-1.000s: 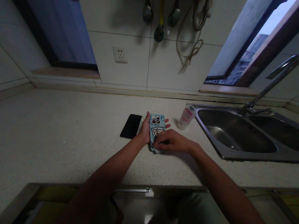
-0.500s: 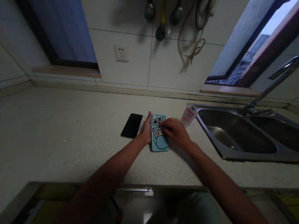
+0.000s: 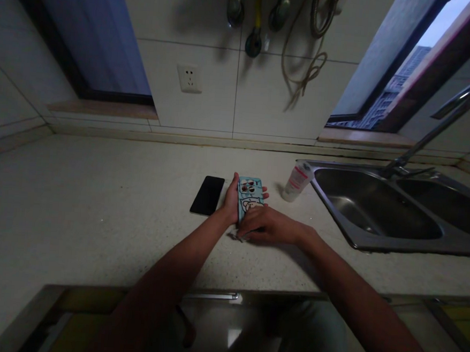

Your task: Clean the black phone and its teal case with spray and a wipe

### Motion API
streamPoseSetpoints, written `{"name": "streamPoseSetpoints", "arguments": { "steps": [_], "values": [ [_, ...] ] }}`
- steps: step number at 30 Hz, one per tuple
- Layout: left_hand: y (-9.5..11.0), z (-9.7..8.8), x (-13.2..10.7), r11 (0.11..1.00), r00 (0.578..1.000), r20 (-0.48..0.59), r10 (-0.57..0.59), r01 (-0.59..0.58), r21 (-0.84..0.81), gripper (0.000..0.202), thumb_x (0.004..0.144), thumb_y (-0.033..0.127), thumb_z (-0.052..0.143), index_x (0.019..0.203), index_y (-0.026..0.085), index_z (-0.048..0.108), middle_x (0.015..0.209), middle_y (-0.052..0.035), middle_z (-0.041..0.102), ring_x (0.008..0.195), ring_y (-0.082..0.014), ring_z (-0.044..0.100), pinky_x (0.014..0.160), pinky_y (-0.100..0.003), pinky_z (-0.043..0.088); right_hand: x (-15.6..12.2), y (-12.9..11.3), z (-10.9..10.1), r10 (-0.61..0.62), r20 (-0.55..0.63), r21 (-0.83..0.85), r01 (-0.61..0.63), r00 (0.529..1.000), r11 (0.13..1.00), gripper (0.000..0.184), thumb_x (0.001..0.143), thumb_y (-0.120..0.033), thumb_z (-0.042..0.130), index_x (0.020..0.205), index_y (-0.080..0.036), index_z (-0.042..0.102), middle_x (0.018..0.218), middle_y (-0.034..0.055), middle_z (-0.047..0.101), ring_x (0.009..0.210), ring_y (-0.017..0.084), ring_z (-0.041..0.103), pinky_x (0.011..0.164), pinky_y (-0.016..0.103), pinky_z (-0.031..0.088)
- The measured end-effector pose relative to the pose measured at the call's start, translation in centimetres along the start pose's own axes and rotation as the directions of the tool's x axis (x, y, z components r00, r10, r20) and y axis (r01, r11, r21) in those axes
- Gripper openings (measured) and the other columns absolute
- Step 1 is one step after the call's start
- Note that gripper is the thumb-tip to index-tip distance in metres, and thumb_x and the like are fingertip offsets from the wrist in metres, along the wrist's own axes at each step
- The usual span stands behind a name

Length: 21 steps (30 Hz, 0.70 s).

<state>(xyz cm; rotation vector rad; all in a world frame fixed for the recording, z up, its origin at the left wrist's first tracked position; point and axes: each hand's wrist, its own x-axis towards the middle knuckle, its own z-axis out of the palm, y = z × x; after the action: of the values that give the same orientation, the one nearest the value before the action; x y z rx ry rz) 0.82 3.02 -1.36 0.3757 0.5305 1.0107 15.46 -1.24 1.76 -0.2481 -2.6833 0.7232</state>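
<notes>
A light blue phone case with a cartoon print lies on the pale speckled counter. My left hand grips its left edge, thumb on the near side and fingertips showing past the right edge. My right hand lies over the case's lower end with its fingers curled and pressed down on it; something small and pale, perhaps a wipe, peeks out under the fingertips. A black phone lies flat just left of my left hand, untouched.
A small white bottle with a red label leans beside the steel double sink at the right, under a tall tap. A wall socket, hanging hoses and cords are behind. The counter's front edge runs below my arms.
My right hand has slid from the case's upper part back down to its lower end. My left hand has kept its hold on the case's left edge.
</notes>
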Motion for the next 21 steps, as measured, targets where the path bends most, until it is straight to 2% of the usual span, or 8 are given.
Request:
{"name": "streamPoseSetpoints", "arguments": {
  "steps": [5,8,10,13,15,16,17,21],
  "values": [
    [0.2,-0.1,0.1,1.0,0.999,-0.038,0.005,-0.005,0.002,0.078,0.095,0.071,0.028,0.114,0.007,0.068,0.09,-0.0184,0.076,0.078,-0.029,0.074,0.073,-0.041,0.059,-0.9,0.8,-1.1,0.066,-0.036,-0.026,-0.067,0.997,0.997,0.016,0.095,-0.022,0.063,0.104,-0.02,0.077,0.094,0.006,0.078,0.089,0.018,0.07,0.084,0.033,0.054],
    [0.2,0.1,0.0,0.999,0.999,-0.016,-0.034,0.033,-0.026,0.076,0.096,0.069,0.028,0.109,0.007,0.07,0.085,-0.0175,0.076,0.075,-0.028,0.074,0.072,-0.041,0.059,-1.4,1.9,-1.6,0.1,-0.197,-0.149,-0.131,0.975,0.98,0.017,0.093,-0.021,0.063,0.104,-0.022,0.076,0.094,0.0063,0.077,0.088,0.019,0.069,0.084,0.036,0.053],
    [0.1,0.3,0.0,0.997,0.998,0.024,-0.052,0.053,-0.054,0.071,0.098,0.066,0.03,0.107,0.008,0.07,0.082,-0.016,0.075,0.074,-0.0272,0.074,0.072,-0.04,0.059,-1.7,2.8,-1.8,0.112,-0.369,-0.241,-0.211,0.923,0.947,0.018,0.092,-0.019,0.062,0.104,-0.022,0.075,0.095,0.0079,0.076,0.088,0.021,0.068,0.083,0.037,0.053],
    [-0.2,0.3,0.1,0.993,0.992,0.088,-0.085,0.092,-0.078,0.068,0.098,0.066,0.032,0.104,0.01,0.07,0.082,-0.0143,0.075,0.075,-0.0267,0.074,0.073,-0.04,0.059,-1.9,3.8,-1.8,0.111,-0.604,-0.288,-0.346,0.789,0.893,0.019,0.093,-0.018,0.06,0.104,-0.02,0.075,0.095,0.0103,0.074,0.089,0.023,0.067,0.079,0.037,0.053],
    [-0.5,0.4,0.1,0.991,0.989,0.109,-0.102,0.111,-0.077,0.068,0.097,0.066,0.032,0.101,0.011,0.07,0.08,-0.0139,0.075,0.074,-0.0264,0.074,0.072,-0.04,0.059,-2.0,4.4,-1.6,0.115,-0.687,-0.272,-0.4,0.717,0.875,0.019,0.094,-0.019,0.059,0.107,-0.019,0.073,0.095,0.0101,0.073,0.088,0.022,0.067,0.079,0.037,0.053],
    [-0.5,0.4,0.0,0.991,0.989,0.105,-0.103,0.111,-0.076,0.067,0.098,0.065,0.032,0.1,0.011,0.07,0.079,-0.0137,0.075,0.073,-0.0259,0.073,0.071,-0.039,0.059,-1.9,4.5,-1.4,0.124,-0.696,-0.26,-0.41,0.707,0.874,0.021,0.094,-0.02,0.059,0.11,-0.02,0.072,0.096,0.01,0.074,0.087,0.022,0.067,0.08,0.037,0.053],
    [-0.6,0.5,-0.1,0.991,0.99,0.093,-0.102,0.109,-0.076,0.065,0.098,0.064,0.032,0.098,0.011,0.07,0.079,-0.0136,0.074,0.072,-0.0254,0.073,0.071,-0.039,0.059,-1.9,4.6,-1.1,0.136,-0.685,-0.252,-0.408,0.716,0.877,0.023,0.095,-0.021,0.058,0.113,-0.02,0.071,0.097,0.0098,0.074,0.087,0.022,0.067,0.08,0.037,0.053],
    [-0.6,0.9,-0.7,0.991,0.993,0.035,-0.108,0.111,-0.077,0.064,0.099,0.062,0.032,0.093,0.011,0.07,0.075,-0.0136,0.073,0.069,-0.0242,0.072,0.068,-0.037,0.058,-1.6,4.5,-0.6,0.153,-0.567,-0.265,-0.355,0.809,0.897,0.028,0.095,-0.02,0.057,0.12,-0.023,0.069,0.099,0.0088,0.074,0.09,0.022,0.066,0.08,0.038,0.052]
  ]
}}
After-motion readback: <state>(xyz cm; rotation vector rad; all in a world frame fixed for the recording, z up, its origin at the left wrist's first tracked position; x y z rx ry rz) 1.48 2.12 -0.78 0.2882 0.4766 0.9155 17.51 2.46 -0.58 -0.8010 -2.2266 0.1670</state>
